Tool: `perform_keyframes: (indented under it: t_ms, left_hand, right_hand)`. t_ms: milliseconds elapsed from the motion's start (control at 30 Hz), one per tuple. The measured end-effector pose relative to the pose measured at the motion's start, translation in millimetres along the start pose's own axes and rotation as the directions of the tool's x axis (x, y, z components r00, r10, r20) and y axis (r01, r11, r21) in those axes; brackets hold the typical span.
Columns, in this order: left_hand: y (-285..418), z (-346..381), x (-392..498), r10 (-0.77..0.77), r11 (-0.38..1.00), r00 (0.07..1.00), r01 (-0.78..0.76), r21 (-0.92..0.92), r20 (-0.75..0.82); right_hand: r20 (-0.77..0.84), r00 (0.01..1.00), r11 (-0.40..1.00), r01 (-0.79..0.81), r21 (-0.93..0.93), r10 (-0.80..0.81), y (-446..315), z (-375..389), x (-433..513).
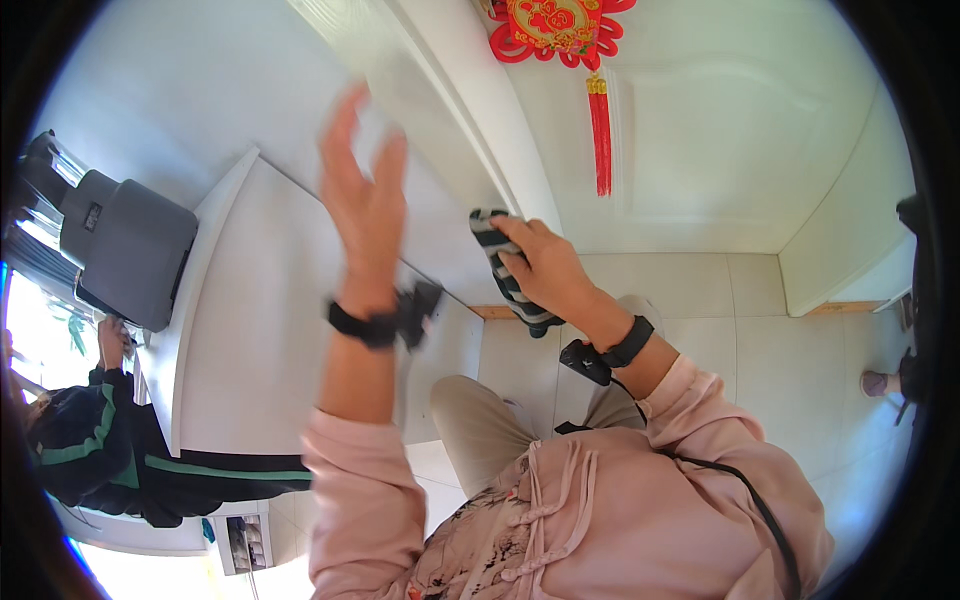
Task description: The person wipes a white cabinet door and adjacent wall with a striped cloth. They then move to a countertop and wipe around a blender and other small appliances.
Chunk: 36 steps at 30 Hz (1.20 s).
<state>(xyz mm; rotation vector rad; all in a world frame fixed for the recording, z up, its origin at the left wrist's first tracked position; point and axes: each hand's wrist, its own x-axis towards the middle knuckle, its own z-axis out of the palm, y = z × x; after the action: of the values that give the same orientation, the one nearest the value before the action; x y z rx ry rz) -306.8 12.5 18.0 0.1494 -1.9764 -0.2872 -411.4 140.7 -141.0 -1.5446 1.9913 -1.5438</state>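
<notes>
My left hand [364,199] is raised with its fingers apart and blurred, in front of the pale wall beside a white door frame [450,82]. It holds nothing that I can see. Lower and to the right, my right hand [551,270] grips a bunched cloth [500,259] with dark and light grey stripes. One end of the cloth sticks out above my fingers and the other hangs below them. The cloth appears close to the foot of the door frame; I cannot tell whether they touch. A black strap with a small device circles each wrist.
A red knotted ornament [559,22] with a tassel hangs on the white panelled door [697,150]. To the left stands a white cabinet [255,322] with a dark grey appliance [142,247] on top. Another person in a dark, green-striped jacket [82,442] is beside it. Light tiles [675,345] cover the floor.
</notes>
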Motion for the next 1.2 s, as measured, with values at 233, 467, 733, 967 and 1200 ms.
perform_keyframes:
  t_ms: [233,467,733,967,1200]
  left_hand:
    - [24.9,39.5,-148.2,-0.724,0.152,0.568,0.685,-0.712,0.392]
    - [38.7,45.4,-131.2,-0.790,0.154,0.547,0.615,-0.773,0.278]
    - [19.0,34.1,2.4,-0.384,0.922,0.892,0.355,-0.154,-0.238]
    - [23.0,8.0,125.1,-0.107,0.983,0.911,0.157,0.096,-0.398]
    - [17.5,-50.9,265.5,0.255,0.731,0.924,0.010,0.682,-0.286]
  right_hand:
    - [-0.154,0.988,0.902,0.086,0.422,-0.022,-31.1,-13.8,12.8]
    - [-0.345,0.907,0.908,0.337,0.250,-0.242,-20.5,1.9,3.0]
    - [-0.329,0.930,0.907,-0.008,0.422,0.162,69.5,14.7,-19.3]
    - [-0.073,0.901,0.829,-0.359,0.430,0.428,148.5,45.7,-64.0]
    - [0.255,0.875,0.841,-0.473,0.264,0.412,166.7,55.9,-69.3]
